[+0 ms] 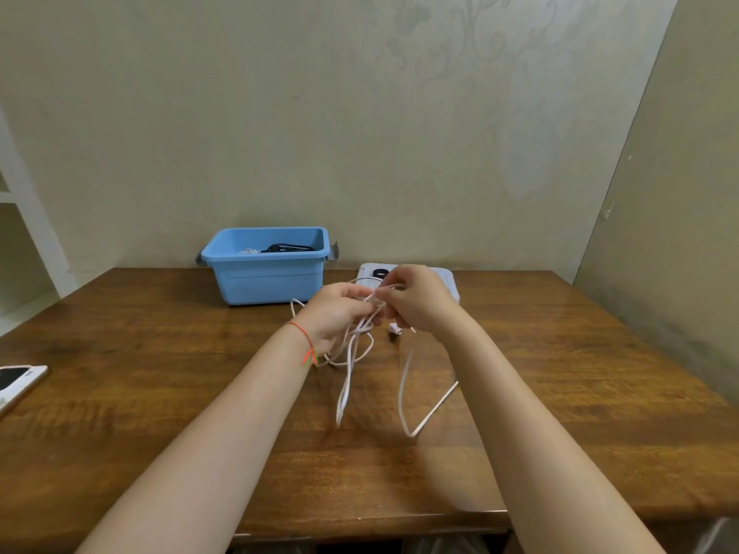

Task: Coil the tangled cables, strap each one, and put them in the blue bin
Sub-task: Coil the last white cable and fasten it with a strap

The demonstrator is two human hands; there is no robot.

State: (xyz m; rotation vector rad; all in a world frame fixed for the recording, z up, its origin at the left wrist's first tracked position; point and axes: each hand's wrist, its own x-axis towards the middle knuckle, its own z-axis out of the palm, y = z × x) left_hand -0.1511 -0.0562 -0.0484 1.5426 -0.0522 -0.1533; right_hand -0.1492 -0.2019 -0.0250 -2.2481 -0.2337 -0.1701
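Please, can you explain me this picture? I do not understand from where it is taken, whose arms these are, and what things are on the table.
There is no machine here. The camera sits on a person's head and looks forward and down, so the two bare arms reaching from the bottom edge belong to that person.

The left hand, with a red string at its wrist, and the right hand both grip a white cable. Its loops hang down towards the wooden table.

At the back stands a blue bin with a black cable and something white already inside. Behind the hands lies a white flat object; what it is I cannot tell. A phone lies at the left edge.
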